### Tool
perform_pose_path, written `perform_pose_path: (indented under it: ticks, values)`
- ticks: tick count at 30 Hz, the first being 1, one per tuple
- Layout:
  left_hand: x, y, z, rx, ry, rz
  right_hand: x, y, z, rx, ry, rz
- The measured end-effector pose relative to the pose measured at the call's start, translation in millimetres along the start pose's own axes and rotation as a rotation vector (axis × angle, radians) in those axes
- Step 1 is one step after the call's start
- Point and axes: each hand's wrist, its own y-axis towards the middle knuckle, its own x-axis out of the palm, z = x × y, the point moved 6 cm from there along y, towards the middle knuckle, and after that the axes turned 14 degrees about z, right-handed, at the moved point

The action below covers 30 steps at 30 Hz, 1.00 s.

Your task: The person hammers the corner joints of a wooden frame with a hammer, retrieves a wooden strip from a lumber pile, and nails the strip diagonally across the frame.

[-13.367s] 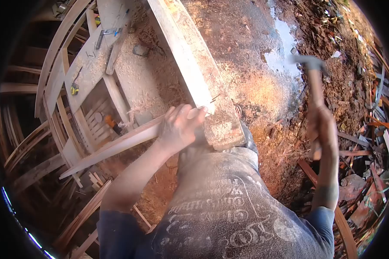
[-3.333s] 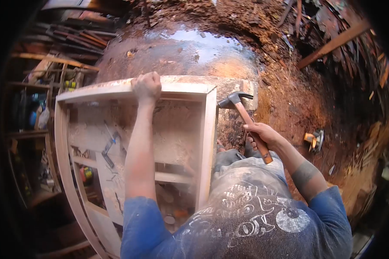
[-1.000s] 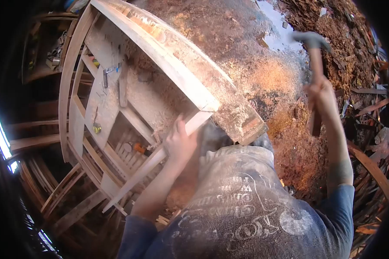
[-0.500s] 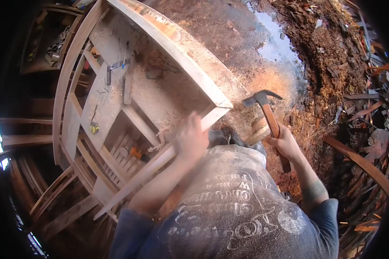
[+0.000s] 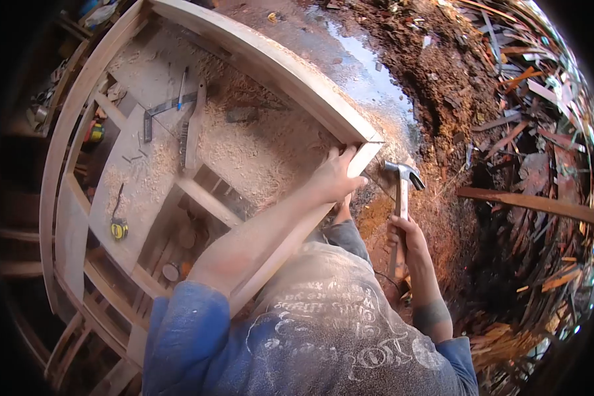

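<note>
- The wooden frame (image 5: 270, 63) takes up most of our left and front, with one corner just past our left hand and its end rail (image 5: 290, 247) running back toward our shirt.
- Inside its outline we've got a pale board (image 5: 145, 204) sprinkled with shavings.
- Hammer (image 5: 402, 198) is on our right, head up, just beside that corner but apart from it, claw facing away.
- Square (image 5: 167, 105) lies further in.
- Our left hand (image 5: 336, 175) is gripping the end rail near the joint, thumb on the outside.
- Our right hand (image 5: 406, 234) is wrapped around the hammer's handle.
- Yellow-and-black tape measure (image 5: 119, 230), sitting on the board.
- A few thin nails (image 5: 136, 158), scattered near the square.
</note>
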Motion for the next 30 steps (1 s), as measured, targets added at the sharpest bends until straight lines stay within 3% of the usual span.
perform_pose_path:
  ticks: [4,8,10,12,14,16,17,20,21,25,26,28,30]
  values:
    - [-14,-7,15,-0.023,-0.042,-0.030,33,1,28,0.149,0.318,-0.068]
    - [-33,-1,16,0.185,-0.157,0.233,51,0,29,0.182,0.521,-0.106]
    - [-92,6,35,0.335,-0.288,0.422,53,-4,27,0.166,0.545,-0.070]
    - [-140,40,40,0.413,-0.021,0.490,50,-7,32,0.161,0.555,-0.064]
    - [-175,61,75,0.625,0.155,0.655,55,-14,38,0.155,0.567,0.071]
    - [-170,96,78,0.859,0.310,0.674,73,-37,38,0.144,0.617,0.252]
    - [-163,107,79,0.984,0.387,0.677,82,-48,40,0.137,0.665,0.217]
    - [-123,155,40,0.581,0.771,0.251,87,-66,51,0.075,0.800,0.242]
    - [-125,152,42,0.544,0.723,0.327,88,-73,50,0.040,0.876,0.220]
    - [-126,152,44,0.488,0.765,0.268,114,-94,33,0.059,0.983,0.427]
    - [-124,152,44,0.496,0.770,0.264,132,-91,26,0.083,1.016,0.249]
    - [-125,151,44,0.511,0.780,0.261,156,-80,21,0.100,0.930,0.166]
    - [-129,148,50,0.531,0.762,0.268,130,-70,22,0.032,0.936,0.180]
